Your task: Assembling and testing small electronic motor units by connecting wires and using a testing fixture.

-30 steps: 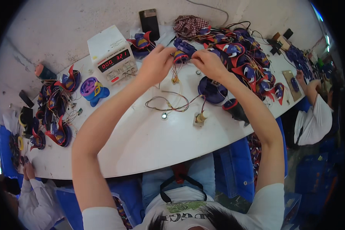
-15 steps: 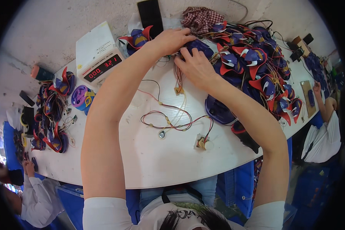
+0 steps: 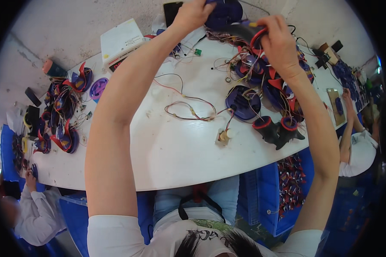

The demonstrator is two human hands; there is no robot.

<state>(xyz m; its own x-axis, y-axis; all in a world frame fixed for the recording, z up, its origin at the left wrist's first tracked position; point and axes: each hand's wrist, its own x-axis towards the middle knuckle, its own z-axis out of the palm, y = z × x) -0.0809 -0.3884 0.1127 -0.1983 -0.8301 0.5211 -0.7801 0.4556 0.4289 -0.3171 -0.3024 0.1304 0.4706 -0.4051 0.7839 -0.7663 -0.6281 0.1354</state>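
Head view, and both arms are stretched far across the white worktop [image 3: 171, 158]; the left hand [image 3: 193, 15] is curled shut around a dark blue round housing [image 3: 223, 12] at the very top of the picture, while the right hand [image 3: 281, 45] is clamped around a black, red-rimmed moulded piece [image 3: 244, 31] just beside it; the two parts meet between the hands, wires trailing down from them. Judging by that, this is a fitting job done at full reach; it would go better with the parts square to each other, the loose wires [image 3: 188, 107] kept out of the joint, and pressure eased on rather than forced; a snagged lead is the risk here.

Now the holders; an open blue round shell [image 3: 243, 103] lies on the worktop with coloured wiring sitting inside it; just beside it a black winged part with two red-ringed sockets [image 3: 278, 128], what is inside them too dark to tell; down under the worktop's edge, on the right, a blue crate [image 3: 266, 192] shows more red and blue parts stacked in it; a white meter box [image 3: 118, 43] stands at the far edge; a heap of finished pieces [image 3: 60, 120] lies at the left.
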